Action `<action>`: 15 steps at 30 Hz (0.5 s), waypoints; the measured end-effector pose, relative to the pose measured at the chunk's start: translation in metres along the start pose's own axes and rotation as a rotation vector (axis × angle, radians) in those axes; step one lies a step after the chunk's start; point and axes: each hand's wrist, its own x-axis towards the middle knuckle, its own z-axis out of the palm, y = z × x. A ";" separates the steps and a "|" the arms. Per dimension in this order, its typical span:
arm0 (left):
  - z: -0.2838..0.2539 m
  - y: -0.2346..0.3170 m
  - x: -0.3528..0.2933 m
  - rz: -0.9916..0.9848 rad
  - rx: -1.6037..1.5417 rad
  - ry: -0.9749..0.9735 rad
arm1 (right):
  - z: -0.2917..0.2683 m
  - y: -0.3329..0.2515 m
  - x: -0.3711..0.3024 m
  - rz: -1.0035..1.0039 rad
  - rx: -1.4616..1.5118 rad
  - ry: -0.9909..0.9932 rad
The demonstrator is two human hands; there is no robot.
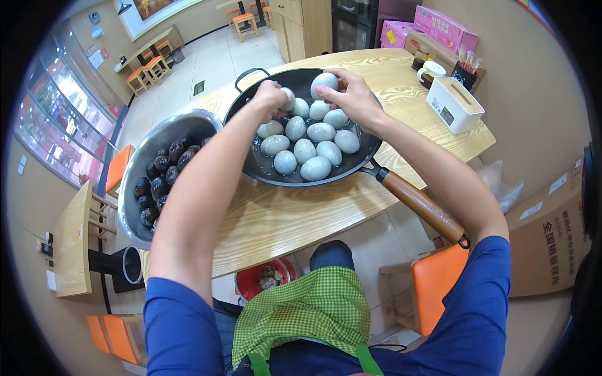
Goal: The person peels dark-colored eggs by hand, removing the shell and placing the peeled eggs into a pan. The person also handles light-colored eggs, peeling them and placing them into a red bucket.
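Note:
A wide black frying pan (253,165) with a long wooden handle (421,205) sits on the wooden table, holding several pale blue-grey eggs (321,132), wet on the surface. Over the far side of the pan, my right hand (356,99) grips one pale egg (324,86) between thumb and fingers, raised above the others. Across from it, my left hand (269,99) is closed on another pale egg (288,99), partly hidden by the fingers. Left of the pan, a metal bowl (133,175) contains several eggs with a dark coating (159,186); my left forearm covers its right side.
A white tissue box (454,104), a jar with dark contents (431,73) and pink boxes (444,28) stand at the table's far right. Below the table edge is a red bucket (290,271) with scraps. An orange chair (438,285) and a large carton (545,232) are on the right.

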 end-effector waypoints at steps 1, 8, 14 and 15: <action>-0.008 0.012 -0.016 -0.074 -0.297 -0.123 | 0.001 0.005 0.005 -0.131 -0.094 0.101; -0.023 0.003 -0.054 -0.096 -1.008 -0.435 | 0.018 -0.043 -0.004 -0.628 -0.224 0.392; -0.016 -0.016 -0.068 -0.099 -0.952 -0.462 | 0.024 -0.034 -0.010 -0.449 -0.303 0.005; -0.019 -0.017 -0.067 -0.095 -0.966 -0.490 | 0.023 -0.040 -0.008 -0.444 -0.246 0.077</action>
